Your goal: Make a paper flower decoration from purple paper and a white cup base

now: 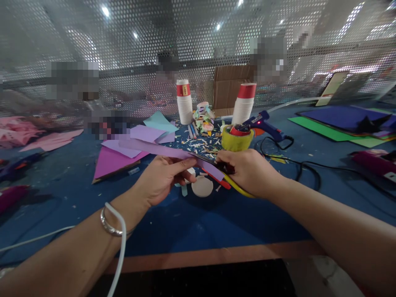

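My left hand [163, 175] pinches a long strip of purple paper [161, 150] between thumb and fingers, the strip reaching out to the left and to the right. Closed round the handles of a pair of scissors [202, 158] is my right hand [247, 169]; the blades lie along the strip near my left thumb. Below the strip, a small white disc [202, 187] rests on the blue table. A red stick-like piece [225, 184] lies beside it, partly hidden by the paper. Purple and magenta sheets [113, 163] are stacked left of my left hand.
Two stacks of paper cups [185, 105] stand at the back. A blue glue gun [262, 121] rests by a yellow-green container [236, 140], its black cord [301, 163] trailing right. Paper scraps [201, 144] litter the middle. Coloured sheets [321, 128] lie at right, pink paper [52, 140] at left.
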The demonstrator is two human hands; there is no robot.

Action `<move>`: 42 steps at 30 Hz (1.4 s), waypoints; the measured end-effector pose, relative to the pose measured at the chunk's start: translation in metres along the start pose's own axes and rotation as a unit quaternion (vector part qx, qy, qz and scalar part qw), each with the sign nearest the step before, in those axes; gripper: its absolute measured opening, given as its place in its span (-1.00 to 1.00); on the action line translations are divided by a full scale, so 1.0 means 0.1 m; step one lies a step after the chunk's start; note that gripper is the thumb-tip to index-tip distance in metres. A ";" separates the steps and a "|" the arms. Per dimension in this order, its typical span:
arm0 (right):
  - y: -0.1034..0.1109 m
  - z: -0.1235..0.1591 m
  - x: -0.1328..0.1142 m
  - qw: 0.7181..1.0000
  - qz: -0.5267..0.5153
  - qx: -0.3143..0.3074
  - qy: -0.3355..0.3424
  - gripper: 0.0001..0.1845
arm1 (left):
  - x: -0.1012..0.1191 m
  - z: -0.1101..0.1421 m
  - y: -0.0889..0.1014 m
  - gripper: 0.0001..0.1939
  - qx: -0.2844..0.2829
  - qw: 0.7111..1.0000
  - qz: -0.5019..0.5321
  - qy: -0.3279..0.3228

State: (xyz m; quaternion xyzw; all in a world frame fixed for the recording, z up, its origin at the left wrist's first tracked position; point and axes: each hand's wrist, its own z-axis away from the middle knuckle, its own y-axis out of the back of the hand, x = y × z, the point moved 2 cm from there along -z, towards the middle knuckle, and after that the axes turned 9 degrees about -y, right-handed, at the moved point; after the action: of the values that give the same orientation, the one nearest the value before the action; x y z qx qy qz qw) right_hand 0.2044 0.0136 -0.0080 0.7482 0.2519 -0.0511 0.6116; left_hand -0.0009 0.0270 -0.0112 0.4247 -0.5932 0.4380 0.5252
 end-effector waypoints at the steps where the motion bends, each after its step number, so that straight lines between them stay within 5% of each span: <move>1: 0.00 0.00 0.00 1.000 0.004 0.000 -0.002 -0.89 | 0.00 0.00 0.00 -0.85 -0.001 1.000 -0.003 0.001; 10: 0.02 -0.09 0.12 0.998 0.004 0.019 -0.061 -0.77 | 0.05 -0.02 0.01 -0.87 0.006 1.000 0.010 0.009; 19: -0.06 -0.13 0.23 0.983 0.124 -0.076 -0.114 -0.73 | 0.05 -0.03 0.03 -0.90 -0.021 1.000 -0.006 -0.012; 27: 0.03 -0.08 0.13 0.982 0.142 -0.038 -0.120 -0.67 | 0.02 -0.02 -0.01 -0.93 -0.036 0.999 0.004 -0.002; 35: 0.02 0.05 -0.13 0.987 0.100 -0.122 0.033 -0.77 | 0.21 -0.02 0.11 -0.82 0.128 0.983 -0.012 -0.134; 42: -0.07 0.13 -0.24 0.961 0.126 -0.196 0.152 -0.83 | 0.23 -0.01 0.13 -0.89 0.119 0.975 -0.049 -0.182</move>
State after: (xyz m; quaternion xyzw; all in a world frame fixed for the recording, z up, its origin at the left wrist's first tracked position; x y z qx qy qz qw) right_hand 0.1833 -0.0055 -0.0084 0.6381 0.2508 0.1908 0.7025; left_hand -0.0149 0.0302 0.0110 0.5850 -0.6010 0.3949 0.3750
